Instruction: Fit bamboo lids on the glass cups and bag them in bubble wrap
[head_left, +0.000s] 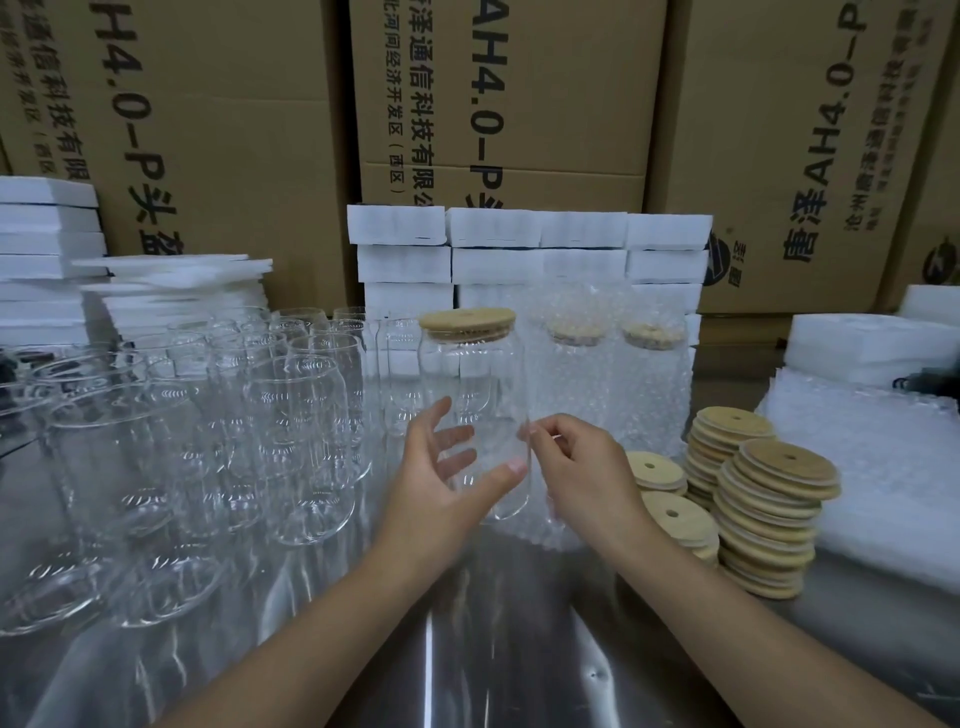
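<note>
The glass cup is at frame centre, long axis vertical, with the bamboo lid seated on its mouth at the top. The left hand grasps the lower body: thumb across the front wall, fingers spread behind it and visible through the glass. The right hand is just right of the cup, thumb and forefinger pinched together at its right wall. Whether they hold the glass or a film edge cannot be told. Bubble wrap lies on the bench, directly below and right of the cup base.

Judgement: lidding is complete for this cup and bagging follows. The wrap lies nearer the right hand, so that hand should open the bag while the left hand lowers the cup base-first along its vertical axis.
</note>
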